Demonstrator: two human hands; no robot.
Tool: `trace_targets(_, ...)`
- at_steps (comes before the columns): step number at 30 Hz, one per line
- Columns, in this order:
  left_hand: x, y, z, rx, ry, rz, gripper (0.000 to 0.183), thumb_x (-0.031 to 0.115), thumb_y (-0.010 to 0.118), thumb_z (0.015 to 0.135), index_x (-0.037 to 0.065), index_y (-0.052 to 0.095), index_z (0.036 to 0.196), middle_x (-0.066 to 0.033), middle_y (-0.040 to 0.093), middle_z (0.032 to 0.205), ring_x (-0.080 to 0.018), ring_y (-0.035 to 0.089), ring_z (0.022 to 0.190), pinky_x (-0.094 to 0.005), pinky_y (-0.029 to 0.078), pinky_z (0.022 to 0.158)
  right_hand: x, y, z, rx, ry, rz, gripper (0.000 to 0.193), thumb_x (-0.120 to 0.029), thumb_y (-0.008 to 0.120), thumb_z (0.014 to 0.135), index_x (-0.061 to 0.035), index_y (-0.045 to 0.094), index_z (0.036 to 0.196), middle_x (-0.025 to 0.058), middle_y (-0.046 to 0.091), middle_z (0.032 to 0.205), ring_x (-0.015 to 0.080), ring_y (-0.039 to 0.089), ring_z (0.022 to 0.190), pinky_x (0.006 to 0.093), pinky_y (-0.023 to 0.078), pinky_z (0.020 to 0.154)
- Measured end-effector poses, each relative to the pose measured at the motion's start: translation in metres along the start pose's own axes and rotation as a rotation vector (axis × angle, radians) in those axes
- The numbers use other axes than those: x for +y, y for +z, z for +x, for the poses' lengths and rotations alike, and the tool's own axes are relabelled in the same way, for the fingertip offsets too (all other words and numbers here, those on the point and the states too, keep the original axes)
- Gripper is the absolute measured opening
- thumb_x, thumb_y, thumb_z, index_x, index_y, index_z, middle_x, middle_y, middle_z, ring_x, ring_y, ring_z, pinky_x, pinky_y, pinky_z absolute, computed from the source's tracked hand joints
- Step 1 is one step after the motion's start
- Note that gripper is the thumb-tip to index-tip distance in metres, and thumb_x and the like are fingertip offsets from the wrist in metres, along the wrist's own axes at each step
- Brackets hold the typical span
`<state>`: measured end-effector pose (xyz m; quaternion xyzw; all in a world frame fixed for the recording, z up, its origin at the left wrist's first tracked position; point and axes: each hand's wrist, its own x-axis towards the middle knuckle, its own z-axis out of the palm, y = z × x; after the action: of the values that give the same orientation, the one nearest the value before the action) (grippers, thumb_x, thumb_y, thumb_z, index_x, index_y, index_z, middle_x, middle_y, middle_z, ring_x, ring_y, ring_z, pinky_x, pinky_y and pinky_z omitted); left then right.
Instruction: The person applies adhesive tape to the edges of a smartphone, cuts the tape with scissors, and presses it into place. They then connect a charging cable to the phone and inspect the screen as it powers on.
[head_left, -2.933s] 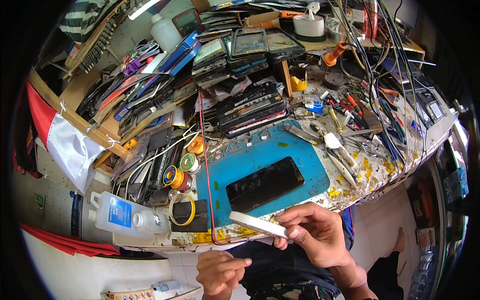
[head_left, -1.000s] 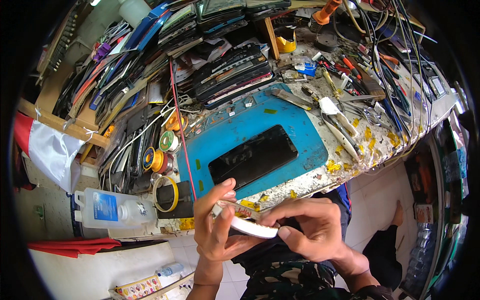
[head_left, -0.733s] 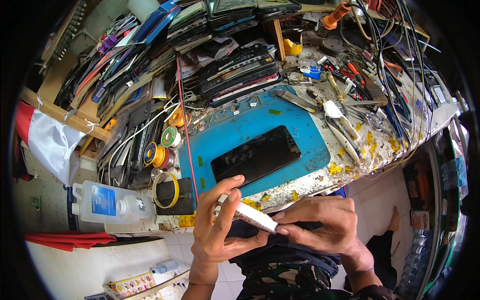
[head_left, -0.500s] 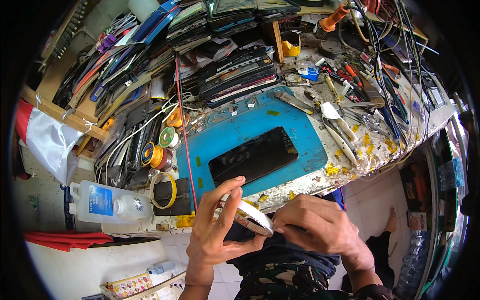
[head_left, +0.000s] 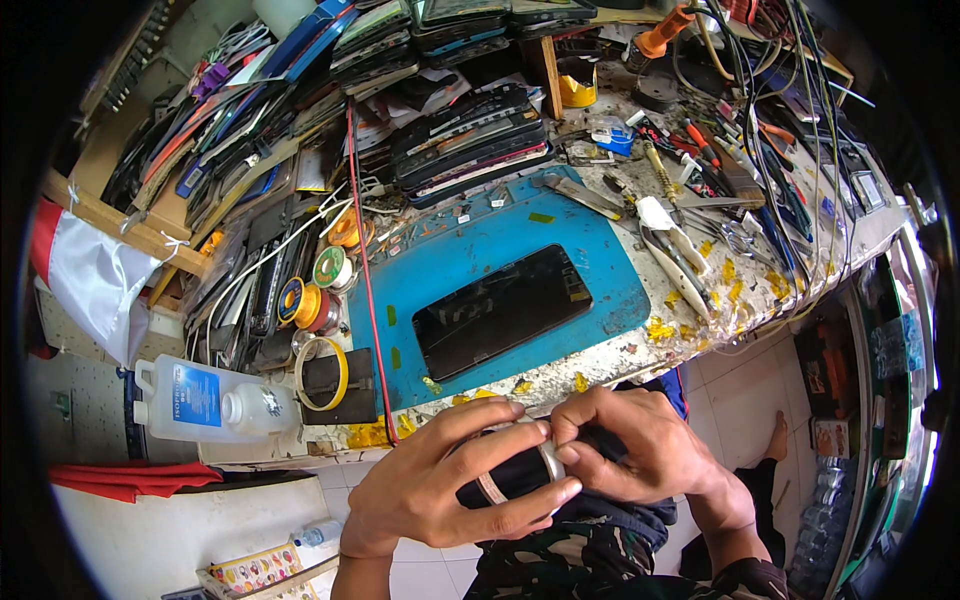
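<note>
Just off the bench's front edge, my left hand [head_left: 430, 485] is closed round a narrow roll of tape [head_left: 551, 464], its fingers spread across the ring. The roll is tilted, and fingers cover much of it. At its right side, my right hand [head_left: 645, 445] pinches the roll's rim between thumb and forefinger; whether a loose tape end is in the pinch is hidden. Beyond the hands, a black phone-sized screen [head_left: 505, 310] lies face up and slanted on a blue work mat [head_left: 612, 275]. Bits of yellow tape [head_left: 521, 386] stick to the bench edge.
To the left stand a white plastic jug [head_left: 190, 395], a yellow tape ring [head_left: 340, 380] and solder spools [head_left: 318, 308]. A red cord [head_left: 362, 240] runs down past the mat. Stacked phones and screens [head_left: 470, 140] fill the back. Tweezers [head_left: 675, 265], tools and cables crowd the right.
Both hands have drawn closer together around the tape roll. The roll has turned, showing less of its printed side, and the left fingers now reach across it. The screen has stayed put.
</note>
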<state>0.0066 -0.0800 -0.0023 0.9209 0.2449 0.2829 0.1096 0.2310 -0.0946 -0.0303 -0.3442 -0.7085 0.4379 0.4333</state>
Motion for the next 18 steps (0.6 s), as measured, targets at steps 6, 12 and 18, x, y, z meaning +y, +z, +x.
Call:
trace_targets(6, -0.001, 0.015, 0.000, 0.030, -0.035, -0.229, 0.076, 0.044, 0.089, 0.065, 0.021, 0.059, 0.131, -0.0123, 0.054, 0.118, -0.0297, 0.059, 0.106, -0.0413, 0.051, 0.085, 0.003, 0.004, -0.001, 0.107, 0.091, -0.001, 0.012, -0.006, 0.064, 0.090, 0.0005, 0.057, 0.098, 0.0086, 0.064, 0.081, 0.0145, 0.063, 0.067, 0.0259, 0.049, 0.062)
trace_targets(12, -0.002, 0.029, -0.008, 0.036, -0.122, -0.359, 0.083, 0.047, 0.091, 0.061, 0.008, 0.059, 0.126, -0.0147, 0.056, 0.116, -0.0281, 0.061, 0.098, -0.0392, 0.052, 0.083, 0.007, 0.004, 0.000, 0.181, 0.150, 0.110, 0.011, -0.006, 0.064, 0.092, 0.0016, 0.059, 0.098, 0.0040, 0.063, 0.082, 0.0061, 0.057, 0.068, 0.0228, 0.046, 0.060)
trace_targets(18, -0.010, 0.041, -0.008, 0.131, -0.119, -0.367, 0.090, 0.062, 0.089, 0.049, 0.001, 0.064, 0.110, -0.0177, 0.061, 0.111, -0.0285, 0.064, 0.096, -0.0385, 0.053, 0.084, 0.004, -0.005, 0.002, 0.158, 0.217, 0.142, 0.011, -0.006, 0.068, 0.089, 0.0015, 0.062, 0.095, 0.0016, 0.063, 0.079, 0.0043, 0.055, 0.067, 0.0212, 0.043, 0.058)
